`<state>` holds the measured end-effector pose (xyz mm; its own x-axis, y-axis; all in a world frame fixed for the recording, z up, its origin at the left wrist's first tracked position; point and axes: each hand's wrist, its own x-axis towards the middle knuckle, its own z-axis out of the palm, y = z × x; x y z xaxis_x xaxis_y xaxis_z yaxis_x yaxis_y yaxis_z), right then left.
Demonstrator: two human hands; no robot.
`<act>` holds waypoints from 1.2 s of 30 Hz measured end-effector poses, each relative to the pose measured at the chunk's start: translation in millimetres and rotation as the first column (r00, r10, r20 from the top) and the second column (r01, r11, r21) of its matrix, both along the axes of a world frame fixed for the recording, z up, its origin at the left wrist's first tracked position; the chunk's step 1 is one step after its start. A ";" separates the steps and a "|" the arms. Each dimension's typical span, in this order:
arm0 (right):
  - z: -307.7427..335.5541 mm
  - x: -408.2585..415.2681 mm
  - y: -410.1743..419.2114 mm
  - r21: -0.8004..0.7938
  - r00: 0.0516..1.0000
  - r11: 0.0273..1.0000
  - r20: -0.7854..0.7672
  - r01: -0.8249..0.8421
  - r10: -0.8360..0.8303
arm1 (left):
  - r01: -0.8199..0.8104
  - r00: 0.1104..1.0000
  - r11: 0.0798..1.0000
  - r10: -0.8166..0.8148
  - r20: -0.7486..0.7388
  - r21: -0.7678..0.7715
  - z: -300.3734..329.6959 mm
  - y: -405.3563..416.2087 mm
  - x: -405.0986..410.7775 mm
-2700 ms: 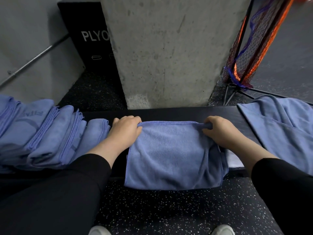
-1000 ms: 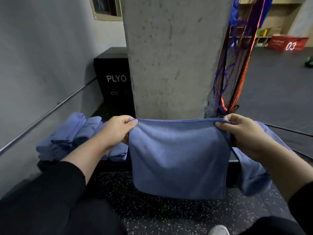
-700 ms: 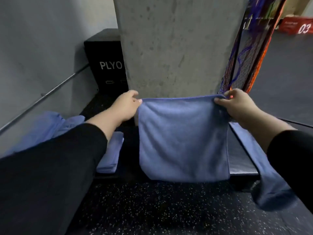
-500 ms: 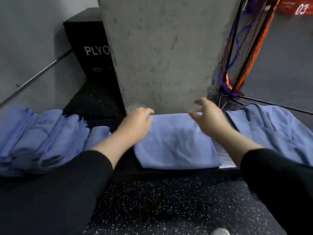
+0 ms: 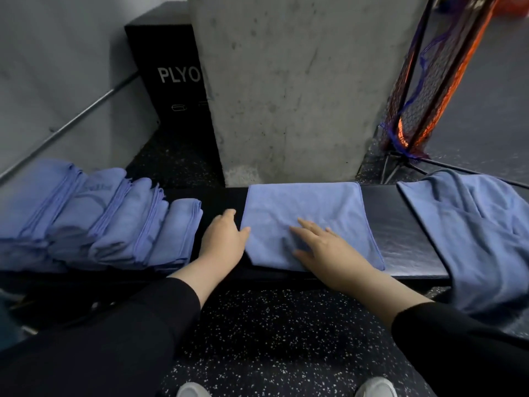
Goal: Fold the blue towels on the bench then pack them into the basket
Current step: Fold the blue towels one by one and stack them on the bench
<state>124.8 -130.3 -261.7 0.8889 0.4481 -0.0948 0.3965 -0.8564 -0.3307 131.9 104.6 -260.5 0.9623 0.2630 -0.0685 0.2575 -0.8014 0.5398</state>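
A folded blue towel (image 5: 309, 213) lies flat on the dark bench (image 5: 400, 239), in the middle. My left hand (image 5: 223, 239) rests at the towel's left edge, its thumb touching the cloth. My right hand (image 5: 323, 245) lies palm down on the towel's near half, fingers spread. On the left end of the bench leans a row of several folded blue towels (image 5: 114, 222). Unfolded blue towels (image 5: 481, 224) drape over the bench's right end. No basket is in view.
A concrete pillar (image 5: 300, 90) stands right behind the bench. A black plyo box (image 5: 169, 78) sits behind it on the left, beside a grey wall with a metal rail. An orange and blue net on a stand (image 5: 429, 78) is at the right. Speckled rubber floor lies below.
I held the towel up by its top corners, then laid it folded on the bench. Both hands let go of the corners and came down onto the towel.
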 end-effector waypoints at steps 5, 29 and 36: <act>-11.4 -10.0 16.1 -0.129 0.991 0.985 -0.081 -0.116 0.106 | 0.044 0.993 0.987 -0.060 -0.102 -0.153 -5.3 10.6 -6.8; -3.6 -12.4 -57.0 -0.057 0.984 0.992 -0.148 -0.111 0.102 | 0.262 0.964 0.959 -0.253 -0.086 0.110 1.1 33.3 -27.2; 0.8 -21.8 -111.8 -0.007 0.988 0.999 -0.149 0.044 -0.045 | 0.587 0.771 0.687 -0.636 -0.036 0.429 -1.9 11.1 -42.4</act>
<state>103.0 -242.2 -260.9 0.8839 0.4077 -0.2291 0.3045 -0.8735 -0.3798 89.6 115.7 -262.4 0.9132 -0.4072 0.0165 -0.4056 -0.9041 0.1347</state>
